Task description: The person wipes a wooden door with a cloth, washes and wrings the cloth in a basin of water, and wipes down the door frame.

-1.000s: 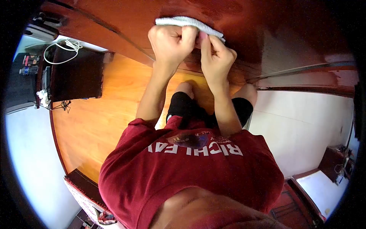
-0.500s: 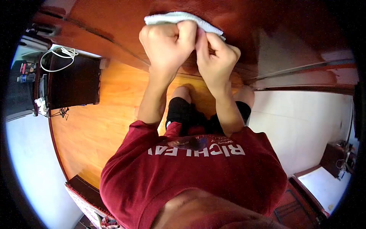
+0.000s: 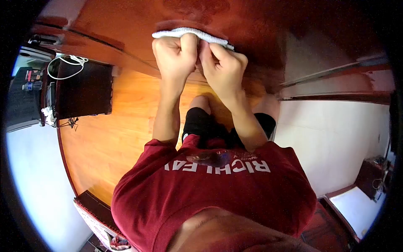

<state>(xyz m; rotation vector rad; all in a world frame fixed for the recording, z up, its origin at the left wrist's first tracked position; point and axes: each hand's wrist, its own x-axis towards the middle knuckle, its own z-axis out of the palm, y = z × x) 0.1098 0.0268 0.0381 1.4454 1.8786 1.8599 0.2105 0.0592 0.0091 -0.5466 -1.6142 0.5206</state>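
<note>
Before the person (image 3: 218, 189), a cloth (image 3: 187, 32) lies against a panel (image 3: 256, 25), with left fingers (image 3: 189, 43) and right fingers (image 3: 221, 53) side by side at its near edge. Floor (image 3: 130, 111) shows left of the legs (image 3: 200, 103); farther left stands a cabinet (image 3: 86, 90), a cable (image 3: 67, 77) looped at its far end.

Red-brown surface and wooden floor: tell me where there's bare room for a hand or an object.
Red-brown surface: bare beyond the cloth and to its right. Wooden floor: bare between the dark cabinet and left forearm. Crowded: the cloth's near edge, where left hand and right hand sit close together.
</note>
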